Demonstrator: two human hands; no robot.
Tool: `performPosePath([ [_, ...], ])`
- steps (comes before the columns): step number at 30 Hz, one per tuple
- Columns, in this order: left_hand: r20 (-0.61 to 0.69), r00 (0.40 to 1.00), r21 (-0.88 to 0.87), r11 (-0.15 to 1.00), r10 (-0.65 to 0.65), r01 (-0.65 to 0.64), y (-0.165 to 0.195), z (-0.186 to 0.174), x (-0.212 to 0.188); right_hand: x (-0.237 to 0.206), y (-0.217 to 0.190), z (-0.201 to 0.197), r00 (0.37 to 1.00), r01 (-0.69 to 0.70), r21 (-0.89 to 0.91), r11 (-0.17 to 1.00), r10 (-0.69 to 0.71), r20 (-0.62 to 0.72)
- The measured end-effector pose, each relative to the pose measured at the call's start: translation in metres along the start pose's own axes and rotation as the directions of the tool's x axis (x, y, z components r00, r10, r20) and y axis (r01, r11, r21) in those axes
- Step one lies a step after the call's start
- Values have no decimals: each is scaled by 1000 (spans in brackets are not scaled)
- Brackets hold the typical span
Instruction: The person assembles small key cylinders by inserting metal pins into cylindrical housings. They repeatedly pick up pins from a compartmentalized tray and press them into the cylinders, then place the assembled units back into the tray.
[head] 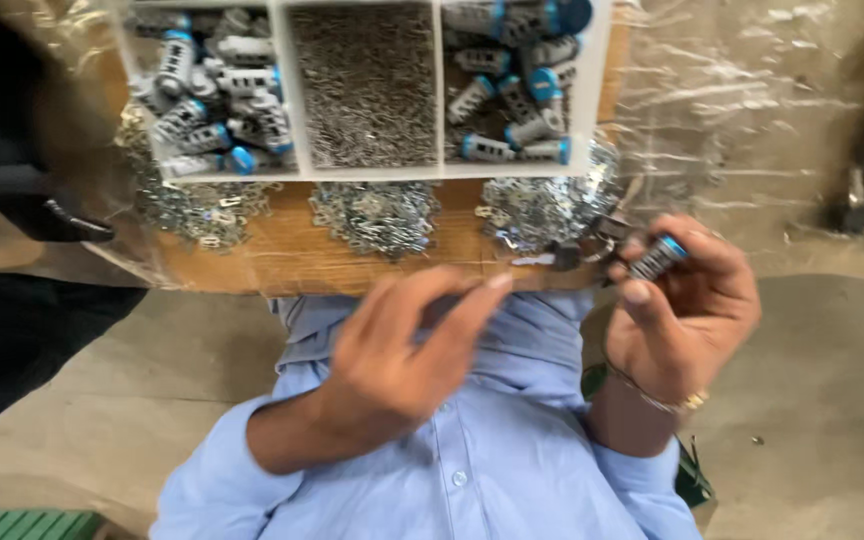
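Wooden board (352, 262) carries white compartment tray (437, 172).

lt blue button shirt (472, 450), sleeves rolled, gold bracelet (677, 403)

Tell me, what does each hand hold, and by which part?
The right hand pinches a small grey cylinder around its ribbed body. The left hand holds nothing visible.

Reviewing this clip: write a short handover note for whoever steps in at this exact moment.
Right hand holds a small grey cylinder with a blue cap by the fingertips. Left hand is blurred, pinched near the wooden board's edge; whether it holds anything cannot be told. The white divided tray has capped cylinders in its outer compartments and small metal bits in the middle one. Three piles of metal clips lie on the board. Done and left: the piles remain.
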State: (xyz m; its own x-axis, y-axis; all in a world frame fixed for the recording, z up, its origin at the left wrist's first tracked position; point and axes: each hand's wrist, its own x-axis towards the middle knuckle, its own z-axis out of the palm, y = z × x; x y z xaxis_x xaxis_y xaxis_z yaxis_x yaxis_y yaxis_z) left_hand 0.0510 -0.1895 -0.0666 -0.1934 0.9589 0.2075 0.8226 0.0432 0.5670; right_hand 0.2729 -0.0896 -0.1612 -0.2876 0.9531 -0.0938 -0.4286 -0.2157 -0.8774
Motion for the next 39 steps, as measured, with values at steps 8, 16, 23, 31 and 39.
performPosePath([
  [8,61,998,137,990,-35,26,-24,-6,-40,-23,-22,-3,990,-67,10,998,65,125],
  [16,45,996,202,976,75,-83,-17,19,-15,-52,-17,15,958,-241,-27,970,242,156],
  [23,24,984,64,982,177,-178,-40,15,-31,-54,-13,25,930,-303,-84,949,313,192],
  [31,31,998,233,971,50,-56,-22,12,-9,-52,-13,29,912,-336,-174,926,366,185],
  [39,1,999,-3,999,35,-35,-47,-17,-44,-53,-8,45,893,-381,-177,908,410,183],
])
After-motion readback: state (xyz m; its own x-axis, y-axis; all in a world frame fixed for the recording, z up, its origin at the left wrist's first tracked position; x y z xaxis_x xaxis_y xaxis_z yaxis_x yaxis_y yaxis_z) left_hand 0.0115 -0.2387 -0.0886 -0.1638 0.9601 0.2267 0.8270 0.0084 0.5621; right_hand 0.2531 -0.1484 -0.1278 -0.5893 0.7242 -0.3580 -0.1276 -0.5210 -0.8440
